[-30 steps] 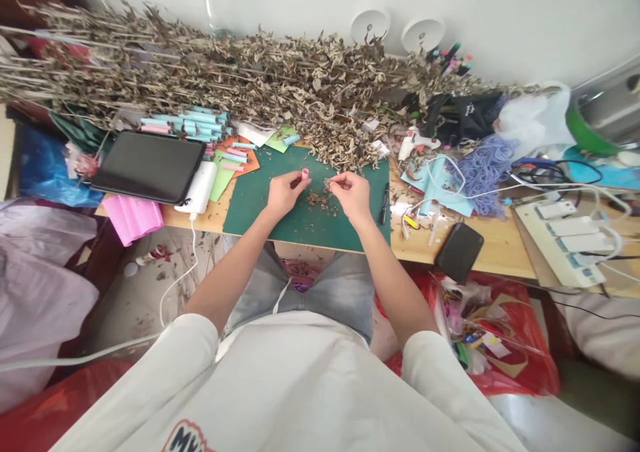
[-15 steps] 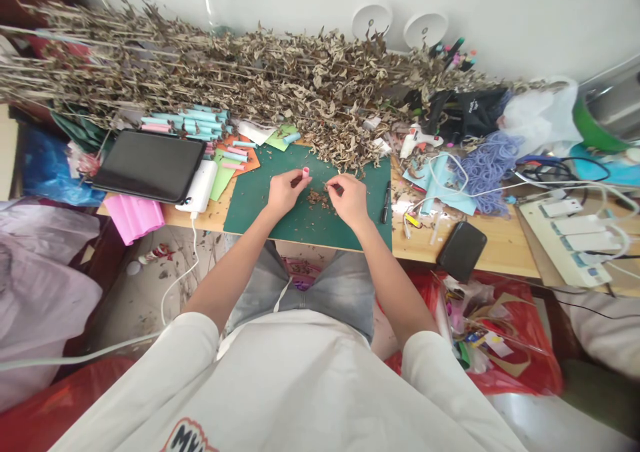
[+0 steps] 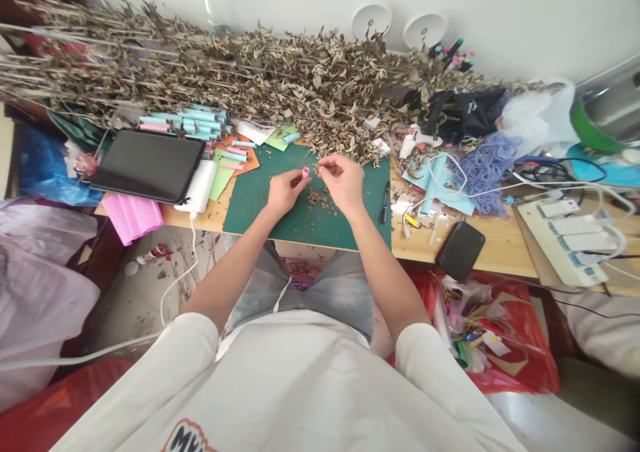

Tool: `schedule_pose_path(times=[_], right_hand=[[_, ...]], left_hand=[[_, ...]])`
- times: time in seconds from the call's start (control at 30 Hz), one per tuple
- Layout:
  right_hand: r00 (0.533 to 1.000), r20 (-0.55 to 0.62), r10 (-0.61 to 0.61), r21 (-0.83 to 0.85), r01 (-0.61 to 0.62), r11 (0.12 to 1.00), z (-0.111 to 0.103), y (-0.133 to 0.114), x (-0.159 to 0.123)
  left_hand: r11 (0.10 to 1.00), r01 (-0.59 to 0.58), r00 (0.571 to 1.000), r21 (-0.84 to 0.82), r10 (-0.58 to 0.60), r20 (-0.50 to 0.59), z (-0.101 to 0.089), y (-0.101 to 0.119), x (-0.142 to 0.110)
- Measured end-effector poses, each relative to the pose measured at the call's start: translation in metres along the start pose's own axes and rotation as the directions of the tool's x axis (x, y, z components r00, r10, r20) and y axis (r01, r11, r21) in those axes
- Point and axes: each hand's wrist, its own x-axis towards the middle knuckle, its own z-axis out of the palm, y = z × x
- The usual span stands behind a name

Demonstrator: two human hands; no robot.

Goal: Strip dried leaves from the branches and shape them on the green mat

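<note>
Over the green cutting mat (image 3: 255, 205), my left hand (image 3: 284, 193) is closed around a small pink paper tube (image 3: 305, 172), its open end facing up. Just to the right of the tube, my right hand (image 3: 344, 182) pinches its fingertips together on what looks like a bit of dried leaf, though it is too small to be sure. Crumbled dried leaf bits (image 3: 317, 197) lie on the mat between both hands. Behind the right hand, a heap of dried leaves (image 3: 345, 147) spreads onto the mat's far edge.
Dried stalks (image 3: 225, 72) line the back along the wall. To the left are rolled blue paper tubes (image 3: 200, 124), a tablet (image 3: 147, 165) and a white power bank (image 3: 197, 189). On the right lie a pen (image 3: 385, 202), a glue gun (image 3: 417, 140), a black phone-like slab (image 3: 461, 249) and a power strip (image 3: 563, 239).
My right hand has moved up and left, from above the leaf crumbs to beside the pink tube's mouth. The left hand and the tube have stayed in place.
</note>
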Motion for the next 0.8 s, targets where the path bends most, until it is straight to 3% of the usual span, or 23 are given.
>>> schedule_pose_path(times=[0.2, 0.47, 0.8], right_hand=[[0.987, 0.039, -0.157, -0.165, 0.161, 0.973, 0.023, 0.004, 0.008], [0.96, 0.162, -0.227, -0.327, 0.27, 0.906, 0.019, 0.01, 0.001], [0.972, 0.076, -0.221, -0.274, 0.233, 0.933, 0.02, 0.002, 0.0]], left_hand=[[1.0, -0.024, 1.0, -0.015, 0.024, 0.01, -0.001, -0.001, 0.0], [0.999, -0.034, 0.999, 0.024, 0.034, 0.01, -0.001, 0.0, 0.0], [0.999, -0.029, 0.999, 0.017, 0.028, 0.014, -0.002, 0.002, 0.0]])
